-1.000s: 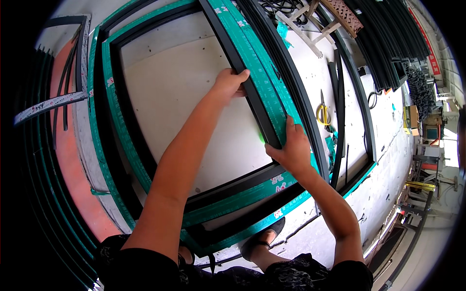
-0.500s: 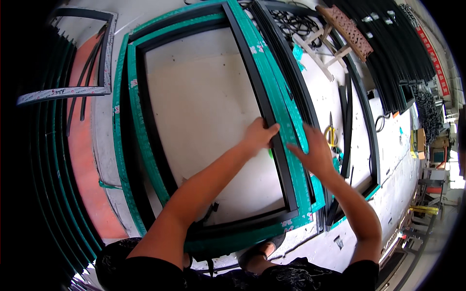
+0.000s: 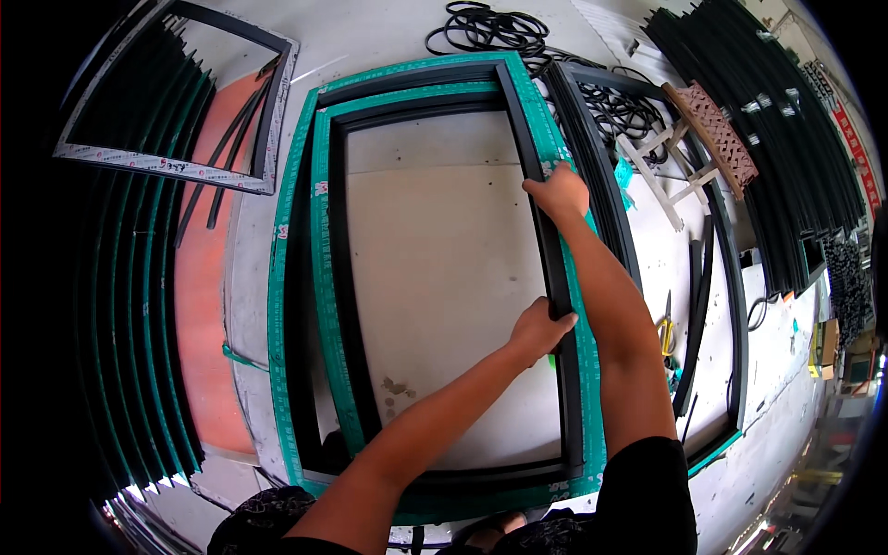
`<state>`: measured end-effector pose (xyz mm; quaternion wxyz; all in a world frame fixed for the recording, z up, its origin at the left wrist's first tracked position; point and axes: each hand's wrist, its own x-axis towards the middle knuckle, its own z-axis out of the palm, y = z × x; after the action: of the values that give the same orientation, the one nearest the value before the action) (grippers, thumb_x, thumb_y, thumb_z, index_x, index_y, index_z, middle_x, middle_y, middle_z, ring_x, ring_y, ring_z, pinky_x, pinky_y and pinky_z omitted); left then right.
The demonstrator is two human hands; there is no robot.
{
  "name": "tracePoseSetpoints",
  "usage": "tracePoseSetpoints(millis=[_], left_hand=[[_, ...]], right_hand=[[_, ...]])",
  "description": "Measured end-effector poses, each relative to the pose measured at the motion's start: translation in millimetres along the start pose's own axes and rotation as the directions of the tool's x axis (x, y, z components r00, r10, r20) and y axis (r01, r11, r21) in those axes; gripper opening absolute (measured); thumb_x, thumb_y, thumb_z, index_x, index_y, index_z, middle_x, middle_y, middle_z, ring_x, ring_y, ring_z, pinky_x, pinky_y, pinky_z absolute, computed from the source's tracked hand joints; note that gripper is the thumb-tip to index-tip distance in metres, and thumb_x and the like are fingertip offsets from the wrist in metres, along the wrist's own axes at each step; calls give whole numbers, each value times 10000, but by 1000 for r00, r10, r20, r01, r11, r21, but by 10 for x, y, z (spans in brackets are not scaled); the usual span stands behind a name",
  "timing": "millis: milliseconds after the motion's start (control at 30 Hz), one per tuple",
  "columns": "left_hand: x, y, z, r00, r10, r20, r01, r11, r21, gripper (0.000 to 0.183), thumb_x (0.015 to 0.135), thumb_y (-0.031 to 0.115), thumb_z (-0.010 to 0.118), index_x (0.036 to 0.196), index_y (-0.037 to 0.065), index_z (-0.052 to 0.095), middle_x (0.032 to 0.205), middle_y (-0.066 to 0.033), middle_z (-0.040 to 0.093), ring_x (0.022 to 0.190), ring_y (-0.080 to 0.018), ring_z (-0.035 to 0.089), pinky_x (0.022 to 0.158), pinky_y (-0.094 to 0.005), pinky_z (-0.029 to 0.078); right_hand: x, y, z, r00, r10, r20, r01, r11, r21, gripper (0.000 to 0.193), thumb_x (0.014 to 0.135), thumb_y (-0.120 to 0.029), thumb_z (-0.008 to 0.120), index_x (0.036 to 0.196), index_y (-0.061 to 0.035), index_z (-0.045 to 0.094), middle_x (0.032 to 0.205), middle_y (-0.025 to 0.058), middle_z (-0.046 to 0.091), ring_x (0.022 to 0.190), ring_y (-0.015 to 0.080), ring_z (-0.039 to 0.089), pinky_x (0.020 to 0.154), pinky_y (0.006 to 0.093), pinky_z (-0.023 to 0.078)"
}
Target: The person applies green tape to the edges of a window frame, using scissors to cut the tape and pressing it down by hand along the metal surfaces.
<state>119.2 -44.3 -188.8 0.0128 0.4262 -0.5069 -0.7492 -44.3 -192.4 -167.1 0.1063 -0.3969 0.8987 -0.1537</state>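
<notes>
A dark rectangular window frame (image 3: 553, 268) with green protective film lies in front of me, a smaller frame (image 3: 339, 305) nested inside a larger green-filmed one (image 3: 278, 324). My left hand (image 3: 544, 331) is closed around the right-hand bar, its thumb on top. Just below that hand a bit of bright green (image 3: 552, 361) shows; what it is I cannot make out. Farther up the same bar, my right hand (image 3: 562, 191) grips it, thumb reaching over the inner edge and fingers on the outer side, partly hidden.
At right, more dark frames (image 3: 737, 324) surround yellow-handled scissors (image 3: 666, 335) and black strips (image 3: 696, 314). A stool with a woven seat (image 3: 710, 134) lies tipped there. Black cords (image 3: 490, 26) are heaped at the back. A film-covered frame (image 3: 176, 166) rests over stacked bars at left.
My right hand has moved away from me along the right-hand bar and now grips it; before, it hovered, blurred, over the green film. My left hand stays on the bar. The view has shifted.
</notes>
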Motion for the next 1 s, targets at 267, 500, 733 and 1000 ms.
tracePoseSetpoints(millis=[267,500,733,1000], left_hand=[[-17,110,-100,984,-19,178,45,989,-141,454,938,299,672,1212,-15,495,1183,-124,552,1075,-236,607,828,-404,595],[70,59,-134,959,-52,280,113,972,-207,499,936,298,675,1263,-5,451,1202,-122,547,1106,-241,594,888,-425,570],[123,-107,-104,960,21,280,40,977,-210,468,934,295,669,1254,22,464,1171,-128,573,1038,-246,588,782,-407,573],[3,26,-200,960,-6,280,50,987,-153,424,959,284,621,1249,21,457,1159,-122,586,1035,-221,599,772,-375,560]], right_hand=[[-116,-1,-33,996,53,-66,-56,998,-38,845,669,-433,768,1296,42,459,1056,183,675,908,317,691,762,419,575],[-38,-22,37,998,44,-48,-48,993,-105,976,676,-448,776,1392,82,376,1072,180,669,925,306,691,769,403,578],[578,-399,168,996,-67,-59,53,977,-204,810,768,-347,741,1457,-106,389,1372,186,512,1098,341,614,823,428,563],[864,-540,468,978,-176,-112,102,872,-480,642,906,-201,551,1509,-293,353,1574,138,300,1096,405,567,823,450,519]])
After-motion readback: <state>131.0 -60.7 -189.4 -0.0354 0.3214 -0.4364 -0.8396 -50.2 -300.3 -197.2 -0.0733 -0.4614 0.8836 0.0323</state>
